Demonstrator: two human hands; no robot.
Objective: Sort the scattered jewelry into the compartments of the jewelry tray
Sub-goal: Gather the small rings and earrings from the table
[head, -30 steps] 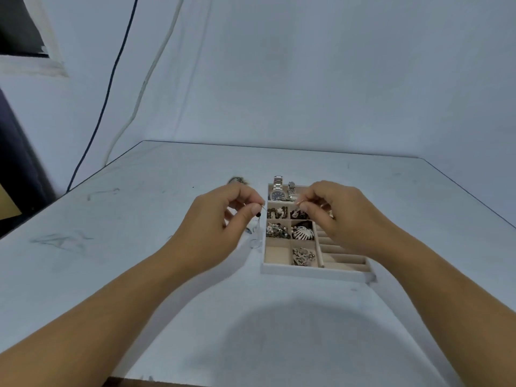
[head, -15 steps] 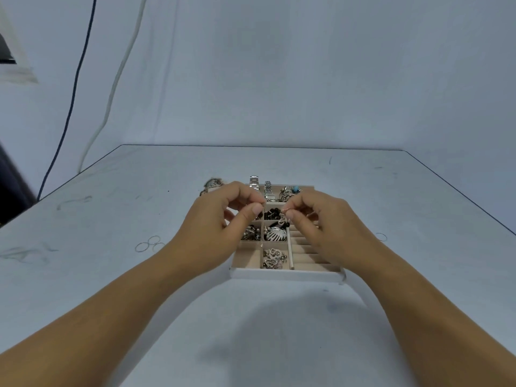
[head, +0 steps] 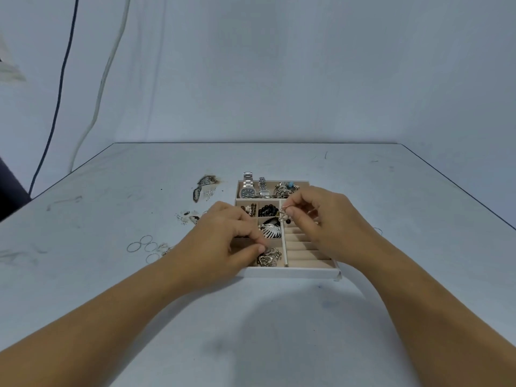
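pale scuffed table (head: 279,317), jewelry tray (head: 293,273) at centre. my right hand (head: 326,219) pinches a beaded piece (head: 286,217) over the tray's middle. my left hand (head: 223,241) has its fingertips together at the 7 o'clock cell, and i cannot tell if it holds anything. best to lower slowly and let go inside one cell.

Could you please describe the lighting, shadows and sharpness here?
Head view: soft, even bluish light. Head view: a faint shadow on the pale grey table before the beige compartmented jewelry tray. Head view: the small beaded piece pinched by the right hand is too fine to resolve.
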